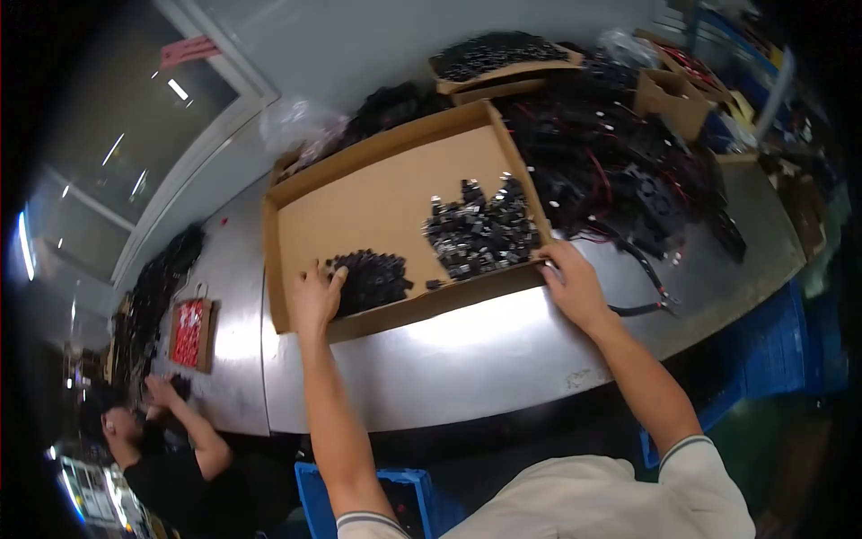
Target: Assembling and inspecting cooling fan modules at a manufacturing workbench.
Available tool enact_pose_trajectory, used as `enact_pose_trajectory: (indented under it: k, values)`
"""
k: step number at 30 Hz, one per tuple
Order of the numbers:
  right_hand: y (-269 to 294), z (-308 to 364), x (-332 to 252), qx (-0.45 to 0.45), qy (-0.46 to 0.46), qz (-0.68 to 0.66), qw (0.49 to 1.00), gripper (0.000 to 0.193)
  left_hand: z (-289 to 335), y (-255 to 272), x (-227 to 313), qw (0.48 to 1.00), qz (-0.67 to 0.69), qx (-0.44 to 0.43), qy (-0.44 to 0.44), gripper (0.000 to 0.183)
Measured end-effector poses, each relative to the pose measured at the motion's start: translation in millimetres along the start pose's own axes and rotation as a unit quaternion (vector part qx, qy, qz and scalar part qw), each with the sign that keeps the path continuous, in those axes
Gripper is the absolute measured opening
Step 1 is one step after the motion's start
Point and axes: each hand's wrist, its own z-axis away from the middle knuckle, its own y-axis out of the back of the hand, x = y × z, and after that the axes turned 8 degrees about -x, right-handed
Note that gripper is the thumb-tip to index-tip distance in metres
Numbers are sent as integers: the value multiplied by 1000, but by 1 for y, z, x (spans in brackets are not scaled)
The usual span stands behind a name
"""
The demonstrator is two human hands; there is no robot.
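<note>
Sitting on a shiny metal bench point(431, 395) is a big, shallow cardboard box point(368, 211), plain brown with straight, thin walls, right in front of the person. Two heaps of small parts are inside: a matte, nubbly black pile point(373, 277) near the left end of the close wall, and a chunkier black-and-silver pile point(485, 234) over on the right, all blocky bits with bright metallic glints.

Left hand point(316, 292) reaches over the near-left edge, thumb and fingers loosely spread, fingertips right at the black pile. Can't tell if there's anything under the palm. Right hand point(567, 280) is at the near-right corner, fingers curled over the rim with the thumb close by, so it's got hold of the box there. Its fingertips are partly hidden though.

Off to the right there's a messy tangle of black cables point(620, 153) with thin red wires, too jumbled to sort out piece by piece. Left side has a little tray of red pieces point(206, 346), blurry. A co-worker point(175, 481) in black is cut off at the bottom, and whatever their hands are on is too dark to make out.
</note>
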Motion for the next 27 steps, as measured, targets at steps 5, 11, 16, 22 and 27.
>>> enact_pose_trajectory:
  k: [5,11,16,22,27]
  values:
    - [-3,-7,-9,-7,5,-6,1000,22,-13,10,-43,994,63,-86,22,48]
    - [0,-7,1,-2,-8,24,1000,22,-7,-5,-3,983,128,-128,-20,47]
    - [-5,-10,-7,-1,16,13,1000,22,-34,1,-27,989,125,30,-71,40]
    - [-3,-7,-2,7,-2,11,1000,21,-20,3,7,973,187,-85,-105,34]
    - [-2,-8,-3,11,-6,-2,1000,21,22,8,57,966,138,56,-211,25]
